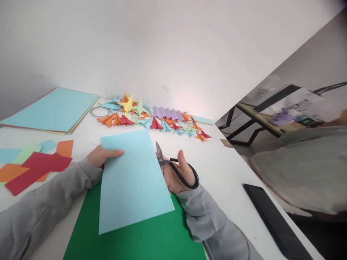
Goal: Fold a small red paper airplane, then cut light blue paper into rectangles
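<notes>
A light blue sheet of paper (132, 184) is held up at its upper left edge by my left hand (101, 155), thumb on the front and the other fingers hidden behind. My right hand (179, 175) has the black-handled scissors (179, 171), with thumb and palm at the handle loops. Their blades point up and away, close by the sheet's right edge, and the sheet covers part of them. Beneath the sheet lies a green board or mat (135, 242). The sheet's lower edge looks straight and slightly slanted.
Folded paper cranes (155, 124) in several colours lie along the wall, with a wire ring (99, 111) beside them. A stack of coloured paper (54, 108) lies back left; cut paper strips (40, 162) are nearer. A black flat object (273, 220) lies near the table's right edge.
</notes>
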The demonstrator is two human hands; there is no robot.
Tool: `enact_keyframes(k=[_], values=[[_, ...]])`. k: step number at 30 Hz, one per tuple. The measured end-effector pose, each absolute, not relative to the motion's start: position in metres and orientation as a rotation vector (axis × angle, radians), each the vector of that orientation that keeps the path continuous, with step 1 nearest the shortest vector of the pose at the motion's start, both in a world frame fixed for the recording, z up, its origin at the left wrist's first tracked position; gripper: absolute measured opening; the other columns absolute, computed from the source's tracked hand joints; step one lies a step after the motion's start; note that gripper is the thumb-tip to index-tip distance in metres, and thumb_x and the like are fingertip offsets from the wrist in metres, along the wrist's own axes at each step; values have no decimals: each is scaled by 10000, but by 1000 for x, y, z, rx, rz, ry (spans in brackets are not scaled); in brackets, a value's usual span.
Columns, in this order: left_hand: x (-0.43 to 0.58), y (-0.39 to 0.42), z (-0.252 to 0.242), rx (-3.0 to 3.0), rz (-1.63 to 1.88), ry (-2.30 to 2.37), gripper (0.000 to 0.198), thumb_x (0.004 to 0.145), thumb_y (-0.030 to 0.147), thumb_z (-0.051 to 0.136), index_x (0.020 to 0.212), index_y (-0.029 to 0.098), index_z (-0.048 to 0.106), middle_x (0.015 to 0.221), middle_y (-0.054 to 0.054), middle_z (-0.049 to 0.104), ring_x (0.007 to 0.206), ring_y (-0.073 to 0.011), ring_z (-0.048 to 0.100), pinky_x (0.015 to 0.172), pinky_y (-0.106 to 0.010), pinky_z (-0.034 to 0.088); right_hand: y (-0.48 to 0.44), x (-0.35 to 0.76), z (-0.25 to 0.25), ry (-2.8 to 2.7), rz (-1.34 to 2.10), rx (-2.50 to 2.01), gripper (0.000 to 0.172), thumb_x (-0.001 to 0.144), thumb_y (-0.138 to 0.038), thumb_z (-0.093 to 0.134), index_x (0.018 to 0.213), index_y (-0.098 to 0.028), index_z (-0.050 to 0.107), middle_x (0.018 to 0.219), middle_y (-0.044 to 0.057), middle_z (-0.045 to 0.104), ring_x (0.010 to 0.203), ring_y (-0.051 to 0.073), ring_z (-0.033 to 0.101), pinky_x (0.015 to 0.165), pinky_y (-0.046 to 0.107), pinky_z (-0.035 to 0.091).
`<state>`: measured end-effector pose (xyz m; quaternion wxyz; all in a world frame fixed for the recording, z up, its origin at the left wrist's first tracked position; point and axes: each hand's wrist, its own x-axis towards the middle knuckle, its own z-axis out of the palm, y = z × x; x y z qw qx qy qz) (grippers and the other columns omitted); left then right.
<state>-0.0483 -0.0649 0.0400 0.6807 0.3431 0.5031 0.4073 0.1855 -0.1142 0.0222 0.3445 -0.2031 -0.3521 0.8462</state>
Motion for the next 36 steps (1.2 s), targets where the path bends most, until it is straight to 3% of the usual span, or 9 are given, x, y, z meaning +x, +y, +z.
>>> enact_keyframes(k=[2, 5, 9, 23, 36], values=[[-48, -65, 40, 773, 917, 1138, 459, 370, 225, 837, 798, 133, 699, 783, -108, 723, 696, -290, 677, 550, -341, 563, -115, 184, 23, -875, 2176, -548, 795, 774, -750, 153, 1326, -199, 309, 984, 111, 655, 459, 122, 575, 383, 241, 426], [-48, -64, 38, 759, 925, 1155, 454, 379, 214, 833, 806, 139, 697, 800, -110, 724, 691, -289, 676, 548, -348, 563, -116, 179, 27, -764, 2082, -633, 812, 778, -744, 101, 1330, -191, 324, 1087, 132, 621, 658, 160, 630, 580, 312, 513], [-49, -63, 37, 716, 927, 1191, 417, 410, 199, 825, 799, 137, 689, 796, -107, 724, 661, -273, 675, 546, -348, 565, -116, 175, 28, -696, 2022, -630, 822, 777, -740, 73, 1337, -198, 333, 1209, 144, 558, 899, 215, 623, 754, 388, 508], [-43, -72, 38, 728, 846, 1087, 484, 426, 200, 819, 884, 116, 686, 836, -119, 721, 653, -273, 672, 583, -375, 562, -117, 175, 31, -641, 2030, -593, 717, 836, -668, 123, 1298, -187, 387, 1149, 120, 595, 948, 207, 611, 831, 399, 485], [-43, -73, 39, 717, 819, 1093, 434, 451, 193, 811, 865, 138, 691, 804, -103, 724, 634, -262, 669, 569, -364, 562, -112, 179, 28, -682, 2053, -640, 803, 778, -735, 81, 1278, -190, 394, 1145, 143, 584, 848, 224, 624, 715, 409, 505]])
